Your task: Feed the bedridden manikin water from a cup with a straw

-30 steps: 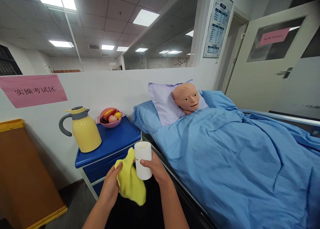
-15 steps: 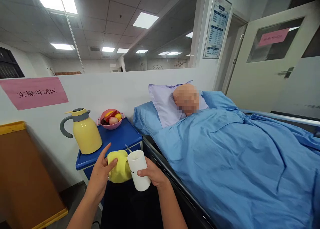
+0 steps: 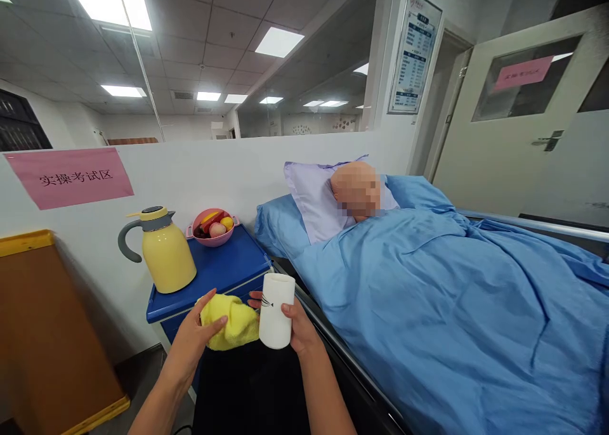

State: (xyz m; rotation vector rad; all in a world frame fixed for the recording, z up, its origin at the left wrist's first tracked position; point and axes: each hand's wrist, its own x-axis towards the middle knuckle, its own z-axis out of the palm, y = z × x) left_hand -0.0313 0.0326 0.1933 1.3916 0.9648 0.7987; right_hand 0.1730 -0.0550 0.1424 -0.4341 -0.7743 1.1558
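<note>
My left hand grips a crumpled yellow cloth between thumb and fingers. In my right hand is a white cup with a small black drawing on its side, held upright with the fingers wrapped behind it. Cloth and cup are side by side, above my dark lap and in front of the blue-topped bedside cabinet. I cannot tell whether the cloth touches the cup. What is inside the cup is hidden.
On the cabinet stand a yellow thermos jug and a pink bowl of fruit. To the right, a manikin head rests on a lilac pillow under a blue quilt. A black bed rail runs alongside; a brown panel stands left.
The cup has moved slightly up and right and turned more upright. The cloth hangs looser and wider towards the cup. The thin stick seen behind the cup earlier no longer shows.
</note>
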